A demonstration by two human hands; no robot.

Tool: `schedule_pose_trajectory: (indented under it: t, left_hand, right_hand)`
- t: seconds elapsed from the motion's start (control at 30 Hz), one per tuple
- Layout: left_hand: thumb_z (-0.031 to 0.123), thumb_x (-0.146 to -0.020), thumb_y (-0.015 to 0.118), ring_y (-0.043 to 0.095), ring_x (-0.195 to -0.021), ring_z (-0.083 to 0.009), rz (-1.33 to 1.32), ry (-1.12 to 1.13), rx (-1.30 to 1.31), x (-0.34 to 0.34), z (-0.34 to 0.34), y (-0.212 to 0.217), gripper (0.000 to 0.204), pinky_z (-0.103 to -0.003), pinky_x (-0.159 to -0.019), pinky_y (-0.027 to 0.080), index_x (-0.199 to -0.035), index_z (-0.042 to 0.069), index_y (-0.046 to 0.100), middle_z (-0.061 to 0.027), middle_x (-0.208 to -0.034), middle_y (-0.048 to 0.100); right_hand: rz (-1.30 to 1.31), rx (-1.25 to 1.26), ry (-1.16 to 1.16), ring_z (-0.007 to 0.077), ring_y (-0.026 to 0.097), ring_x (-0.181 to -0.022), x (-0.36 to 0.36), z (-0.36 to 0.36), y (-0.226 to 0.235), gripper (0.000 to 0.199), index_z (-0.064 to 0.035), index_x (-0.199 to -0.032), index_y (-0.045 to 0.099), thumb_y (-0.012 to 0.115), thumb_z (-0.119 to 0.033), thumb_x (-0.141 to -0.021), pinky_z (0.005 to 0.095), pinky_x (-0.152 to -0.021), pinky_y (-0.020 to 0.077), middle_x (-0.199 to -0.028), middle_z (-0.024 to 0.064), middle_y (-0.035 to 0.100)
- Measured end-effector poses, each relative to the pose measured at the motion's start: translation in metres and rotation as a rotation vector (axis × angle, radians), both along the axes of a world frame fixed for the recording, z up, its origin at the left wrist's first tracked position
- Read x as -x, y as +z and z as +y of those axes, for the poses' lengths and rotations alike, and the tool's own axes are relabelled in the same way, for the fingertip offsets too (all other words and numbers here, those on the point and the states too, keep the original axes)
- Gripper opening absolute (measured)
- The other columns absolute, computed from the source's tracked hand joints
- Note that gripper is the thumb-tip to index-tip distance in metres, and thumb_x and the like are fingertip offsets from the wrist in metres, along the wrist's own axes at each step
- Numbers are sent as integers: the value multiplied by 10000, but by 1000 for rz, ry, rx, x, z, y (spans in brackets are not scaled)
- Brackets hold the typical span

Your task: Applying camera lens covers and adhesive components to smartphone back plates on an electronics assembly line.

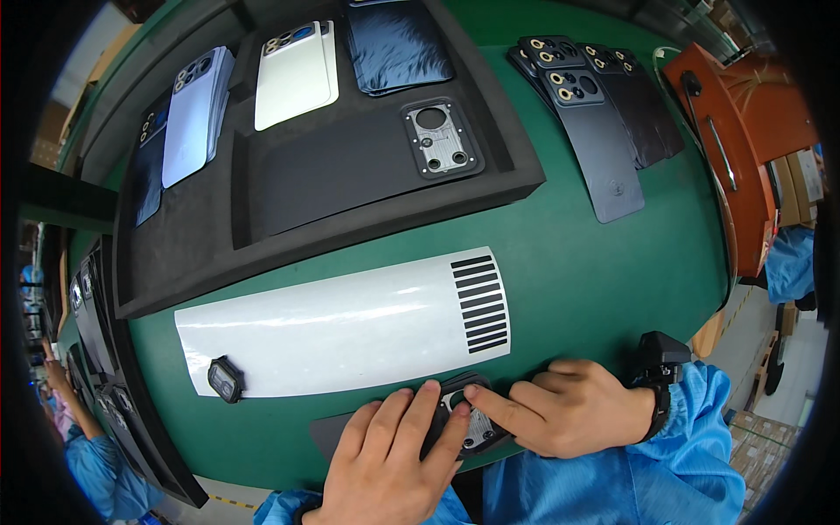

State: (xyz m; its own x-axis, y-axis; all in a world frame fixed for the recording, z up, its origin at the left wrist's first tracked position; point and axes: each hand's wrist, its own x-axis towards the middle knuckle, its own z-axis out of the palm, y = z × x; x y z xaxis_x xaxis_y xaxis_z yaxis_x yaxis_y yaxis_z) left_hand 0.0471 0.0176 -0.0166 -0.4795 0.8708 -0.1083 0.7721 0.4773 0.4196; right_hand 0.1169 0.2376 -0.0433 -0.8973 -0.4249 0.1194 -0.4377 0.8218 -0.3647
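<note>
A dark phone back cover (331, 430) lies at the near edge of the green table, mostly hidden under my hands. Its metal camera plate (479, 430) shows between them. My left hand (389, 446) holds the cover down, fingers laid across it and thumb on the camera plate. With its index fingertip at the plate's upper rim, my right hand (560, 407) keeps its other fingers curled at the cover's right side. Just beyond lies a glossy white sheet (324, 328) with a column of black strips (479, 302). A small black camera frame (226, 379) rests on its near left corner.
A black foam tray (350, 226) fills the far left, holding blue (197, 118), white (293, 83) and dark covers (398, 52) and one black cover (332, 179). More dark covers (604, 157) lie far right, near an orange cabinet (726, 166). Another tray (166, 446) stands left.
</note>
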Motion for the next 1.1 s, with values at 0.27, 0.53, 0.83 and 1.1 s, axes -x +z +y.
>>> schedule_pose_trajectory:
  t: [0.27,0.53,0.83,1.1]
  left_hand:
    - [207,-741,736,469,-1237,-318,0,-17,24,0,2,1,505,-440,-1006,391,-1224,101,630,-154,-1377,483]
    - [200,-729,744,471,-1237,-328,-5,-3,26,0,0,3,525,-451,-1010,391,-1232,107,628,-159,-1376,482]
    - [190,-700,772,480,-1224,-356,-29,-26,-15,5,-1,2,574,-460,-994,404,-1249,118,620,-179,-1362,484]
    - [258,-722,789,529,-1143,-400,-138,-109,-162,18,-5,31,577,-476,-958,431,-1238,53,632,-236,-1309,514]
  right_hand:
    - [-86,30,58,89,477,-416,10,-10,8,436,1,-1214,641,575,-139,-807,235,-422,373,-548,-15,469]
    - [-180,-6,50,108,532,-444,11,-3,19,445,3,-1205,646,582,-156,-794,239,-434,407,-567,-4,519]
    - [-60,101,-25,129,564,-470,12,20,9,474,-27,-1149,673,667,-183,-702,257,-459,442,-591,-7,545]
    - [45,344,-104,189,578,-485,11,47,0,558,-64,-1185,658,679,-213,-648,306,-488,494,-673,26,616]
